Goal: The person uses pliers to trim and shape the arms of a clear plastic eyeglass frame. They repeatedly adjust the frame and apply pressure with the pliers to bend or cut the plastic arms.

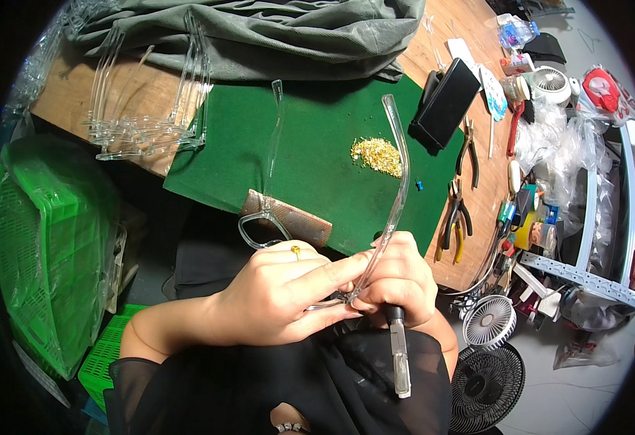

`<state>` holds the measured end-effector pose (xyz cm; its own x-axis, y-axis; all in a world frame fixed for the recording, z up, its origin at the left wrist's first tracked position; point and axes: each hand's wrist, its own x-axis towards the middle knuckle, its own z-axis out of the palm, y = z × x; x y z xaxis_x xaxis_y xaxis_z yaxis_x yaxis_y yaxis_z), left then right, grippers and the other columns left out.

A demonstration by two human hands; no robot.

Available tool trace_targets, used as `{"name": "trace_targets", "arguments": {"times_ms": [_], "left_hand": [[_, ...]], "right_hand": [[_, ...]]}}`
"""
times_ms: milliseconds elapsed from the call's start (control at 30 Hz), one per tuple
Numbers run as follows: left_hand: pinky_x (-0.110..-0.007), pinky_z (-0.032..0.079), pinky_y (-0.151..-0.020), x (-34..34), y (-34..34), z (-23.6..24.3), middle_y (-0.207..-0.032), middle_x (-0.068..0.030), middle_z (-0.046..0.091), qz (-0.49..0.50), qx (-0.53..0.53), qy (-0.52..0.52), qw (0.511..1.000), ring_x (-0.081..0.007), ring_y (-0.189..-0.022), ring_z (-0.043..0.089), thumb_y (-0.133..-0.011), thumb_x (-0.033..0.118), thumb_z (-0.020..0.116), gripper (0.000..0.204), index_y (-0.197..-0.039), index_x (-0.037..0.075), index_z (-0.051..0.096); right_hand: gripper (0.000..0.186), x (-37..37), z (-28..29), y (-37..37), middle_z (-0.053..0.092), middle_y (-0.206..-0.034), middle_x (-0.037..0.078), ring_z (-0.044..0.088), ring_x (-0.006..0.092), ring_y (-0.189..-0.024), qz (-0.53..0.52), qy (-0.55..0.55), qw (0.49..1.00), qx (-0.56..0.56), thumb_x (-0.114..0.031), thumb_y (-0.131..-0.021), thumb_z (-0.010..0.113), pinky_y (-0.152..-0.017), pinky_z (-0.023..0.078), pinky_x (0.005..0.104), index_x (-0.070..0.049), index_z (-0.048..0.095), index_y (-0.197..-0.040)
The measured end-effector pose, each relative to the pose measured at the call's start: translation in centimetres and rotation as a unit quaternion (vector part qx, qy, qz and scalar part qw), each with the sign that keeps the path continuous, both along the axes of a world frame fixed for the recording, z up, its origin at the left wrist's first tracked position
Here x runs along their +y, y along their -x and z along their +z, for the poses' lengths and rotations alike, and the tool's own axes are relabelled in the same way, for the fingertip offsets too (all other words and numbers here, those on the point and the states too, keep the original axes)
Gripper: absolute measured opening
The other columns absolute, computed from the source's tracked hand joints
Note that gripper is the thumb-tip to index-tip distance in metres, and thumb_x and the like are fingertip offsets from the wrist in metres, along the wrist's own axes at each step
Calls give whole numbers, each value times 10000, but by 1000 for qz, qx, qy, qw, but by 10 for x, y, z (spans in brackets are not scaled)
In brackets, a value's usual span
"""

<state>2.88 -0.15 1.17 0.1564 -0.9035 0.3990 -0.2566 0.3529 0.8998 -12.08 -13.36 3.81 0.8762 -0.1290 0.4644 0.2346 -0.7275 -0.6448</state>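
Observation:
My left hand (288,286), a ring on one finger, pinches a clear plastic eyeglass frame (263,228) by its hinge area, one temple (393,167) rising to the right and the other standing upright behind. My right hand (397,275) meets it at that hinge, fingers curled around a black-handled metal tool (400,359) that points toward my body; its working tip is too small to make out. Beyond the hands lies a perforated brown block (310,223) on the green mat (216,167), with a pile of tiny gold pieces (375,156) and a blue pin (419,184).
Clear frames (143,134) and grey cloth (245,36) lie on the wooden table (63,87). A black case (448,101) and two pliers (455,217) sit right, near clutter and a metal rack (578,279). Green crates (49,239) stand left; fans (488,319) stand lower right.

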Motion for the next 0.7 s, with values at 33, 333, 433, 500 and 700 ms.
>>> {"name": "trace_targets", "arguments": {"times_ms": [33,333,433,500,700], "left_hand": [[-294,491,-635,0,0,1,-798,-91,671,1,-4,-1,1000,-224,-684,640,-661,88,789,573,-1157,-82,556],[-291,492,-647,1,1,-1,-810,-97,676,6,37,-15,999,-220,-701,643,-661,88,790,581,-1158,-93,548],[-294,493,-649,0,0,1,-815,-96,678,-1,39,-14,999,-221,-708,644,-662,90,791,583,-1159,-93,548],[-295,493,-649,0,1,1,-815,-94,679,-2,39,-13,999,-220,-707,644,-663,92,791,585,-1161,-93,546],[-299,494,-645,0,0,0,-808,-91,679,-21,55,-18,998,-222,-701,643,-667,99,793,586,-1163,-90,545]], "right_hand": [[222,1,-1,0,606,-805,41,590,210,-739,-7,-14,1000,-9,-119,-698,764,-718,466,363,-76,601,-842],[208,8,-12,-5,614,-769,50,596,215,-708,-32,-96,993,-57,-134,-724,765,-692,477,357,-59,607,-836],[201,7,-9,-5,617,-773,52,600,219,-717,-31,-110,992,-48,-135,-730,763,-690,478,355,-58,609,-834],[199,7,-10,-6,618,-774,51,602,221,-720,-30,-112,992,-52,-140,-732,762,-690,478,354,-59,610,-831],[189,-1,-5,-4,613,-773,52,599,219,-715,11,-112,993,-32,-132,-724,746,-680,474,344,-61,613,-839]]}}
